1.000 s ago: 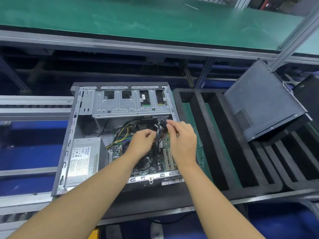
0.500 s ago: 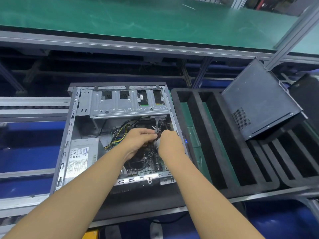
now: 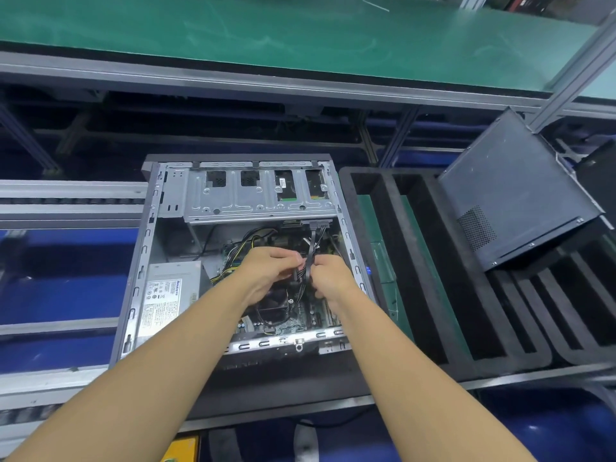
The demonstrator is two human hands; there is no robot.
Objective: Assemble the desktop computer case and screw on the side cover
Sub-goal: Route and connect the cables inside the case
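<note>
Hands, both, pinched on the black cable bundle (image 3: 308, 261) inside the open computer case (image 3: 146, 261).
Left hand (image 3: 266, 273) and right hand (image 3: 330, 278) meet over the motherboard; I judge the cables soft and light, best held near the connector. Side cover (image 3: 513, 195) leans well apart on the foam tray (image 3: 430, 295): stiff thin sheet, I'd grip its edges.

My case (image 3: 151, 248) is bare silver-grey, its power supply (image 3: 170, 296) silver with a white printed label. Yellow and black wires (image 3: 245, 236) sit at twelve o'clock. At three o'clock lies black foam (image 3: 430, 295); the dark grey cover (image 3: 513, 191) shows a dotted mesh patch. The shelf (image 3: 266, 31) is green.
</note>
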